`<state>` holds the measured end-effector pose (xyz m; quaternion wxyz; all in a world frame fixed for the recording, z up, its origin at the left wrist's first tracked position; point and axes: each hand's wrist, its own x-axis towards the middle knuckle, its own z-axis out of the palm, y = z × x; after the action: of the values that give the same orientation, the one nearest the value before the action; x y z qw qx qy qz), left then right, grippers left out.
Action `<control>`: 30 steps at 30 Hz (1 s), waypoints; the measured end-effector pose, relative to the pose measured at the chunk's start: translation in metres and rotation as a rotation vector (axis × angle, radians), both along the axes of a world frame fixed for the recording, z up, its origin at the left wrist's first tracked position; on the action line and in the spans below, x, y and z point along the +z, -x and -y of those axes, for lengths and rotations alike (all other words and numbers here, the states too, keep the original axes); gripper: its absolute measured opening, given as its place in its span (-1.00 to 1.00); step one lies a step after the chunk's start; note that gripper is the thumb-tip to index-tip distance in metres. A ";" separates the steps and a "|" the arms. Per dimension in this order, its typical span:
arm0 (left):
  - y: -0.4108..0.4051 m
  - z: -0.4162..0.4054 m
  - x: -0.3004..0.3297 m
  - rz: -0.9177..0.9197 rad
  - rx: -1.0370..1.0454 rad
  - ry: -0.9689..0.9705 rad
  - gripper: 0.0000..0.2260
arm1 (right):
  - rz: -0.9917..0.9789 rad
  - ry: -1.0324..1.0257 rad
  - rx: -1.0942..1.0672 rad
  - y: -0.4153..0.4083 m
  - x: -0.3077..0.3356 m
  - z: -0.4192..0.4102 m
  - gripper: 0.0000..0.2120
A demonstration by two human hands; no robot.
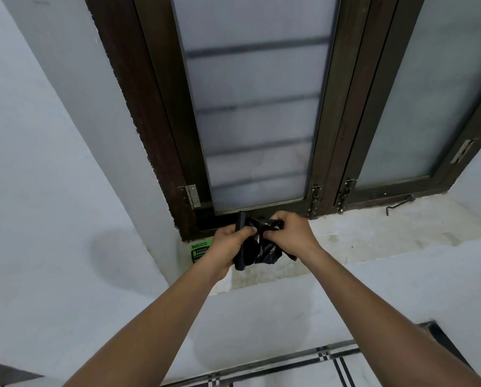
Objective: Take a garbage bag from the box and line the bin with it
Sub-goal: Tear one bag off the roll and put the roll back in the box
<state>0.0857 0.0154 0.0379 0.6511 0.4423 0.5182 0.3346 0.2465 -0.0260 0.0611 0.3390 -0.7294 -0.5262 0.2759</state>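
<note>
Over the window sill, my left hand [228, 244] grips a black roll of garbage bags [240, 241], held upright. My right hand [292, 233] pinches a loose crumpled black bag [263, 251] that hangs from the roll between both hands. The green and black garbage bag box [200, 251] lies on the sill, mostly hidden behind my left hand. No bin shows in this view.
The stone sill [373, 236] runs right below a dark-framed frosted window [256, 121] with latches at its base. A metal hook [398, 205] lies on the sill at the right. A white wall stands at the left, tiled floor [303, 367] below.
</note>
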 end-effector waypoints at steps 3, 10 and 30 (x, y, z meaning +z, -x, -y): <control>0.001 0.000 0.001 -0.004 0.003 -0.028 -0.91 | -0.130 0.002 -0.008 -0.001 -0.001 0.002 -0.78; 0.001 0.004 0.001 -0.027 0.029 -0.078 -0.91 | 0.006 -0.024 -0.033 -0.002 -0.006 0.002 -0.82; 0.006 0.000 0.013 0.106 0.038 0.009 -0.88 | -0.156 -0.106 0.038 -0.003 -0.011 -0.003 -0.93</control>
<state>0.0800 0.0154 0.0513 0.6730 0.4112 0.4928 0.3677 0.2494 -0.0233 0.0497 0.4115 -0.6768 -0.5258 0.3100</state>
